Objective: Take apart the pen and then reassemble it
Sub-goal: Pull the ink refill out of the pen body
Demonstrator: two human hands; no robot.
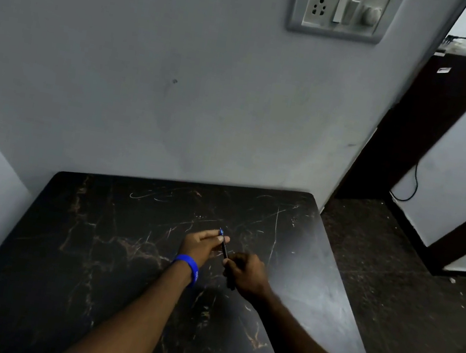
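pen (224,248) dark, blue tip; wristband (189,265) blue; table (110,248) black, brown-veined

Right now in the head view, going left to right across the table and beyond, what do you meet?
Blue wristband → left hand → pen, held by both hands → right hand → table's right edge → dark cabinet against the wall.

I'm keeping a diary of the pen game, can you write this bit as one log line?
left hand: pinching pen near blue tip | right hand: gripping other end | pen: held above table | parts: cannot tell if separated
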